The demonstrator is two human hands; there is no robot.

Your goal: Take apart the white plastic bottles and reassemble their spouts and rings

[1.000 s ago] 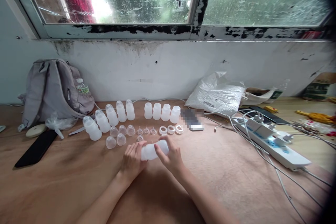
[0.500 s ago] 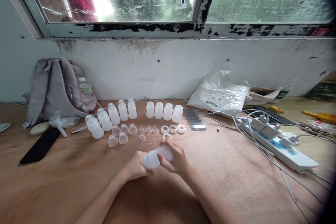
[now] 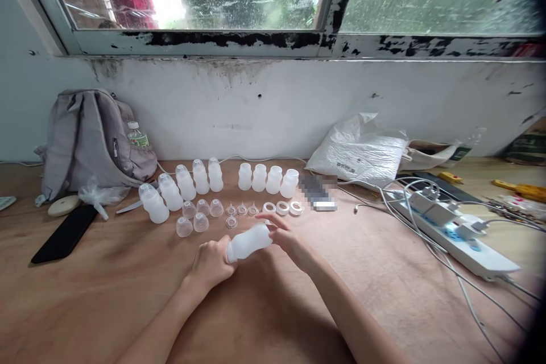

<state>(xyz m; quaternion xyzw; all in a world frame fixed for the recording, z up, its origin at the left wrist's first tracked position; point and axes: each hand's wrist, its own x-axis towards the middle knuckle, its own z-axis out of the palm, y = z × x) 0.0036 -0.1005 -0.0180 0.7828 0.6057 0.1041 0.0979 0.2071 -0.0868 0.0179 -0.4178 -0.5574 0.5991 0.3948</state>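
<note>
A frosted white baby bottle [image 3: 251, 242] is held tilted above the table, its right end higher. My left hand [image 3: 212, 260] is closed around its lower left end. At the upper right end, the fingers of my right hand [image 3: 294, 242] pinch the bottle, with the index finger reaching out over it. Beyond my hands lie several white collar rings [image 3: 282, 208], one partly hidden by my right hand. Left of these are several clear teats [image 3: 242, 209] and several clear domed caps [image 3: 201, 222]. Open bottle bodies [image 3: 273, 180] stand behind, and capped bottles [image 3: 170, 191] form a slanted row.
On the left are a grey backpack [image 3: 87, 142], a black phone-like slab [image 3: 63, 234] and a plastic bag [image 3: 102, 193]. A silvery mailing bag [image 3: 358, 151] leans on the wall. Cables run from a white power strip [image 3: 464, 244] at the right.
The bottle has shifted slightly left and up. My right hand has slid from around its body to its right end, while my left hand has turned with its back upward.
</note>
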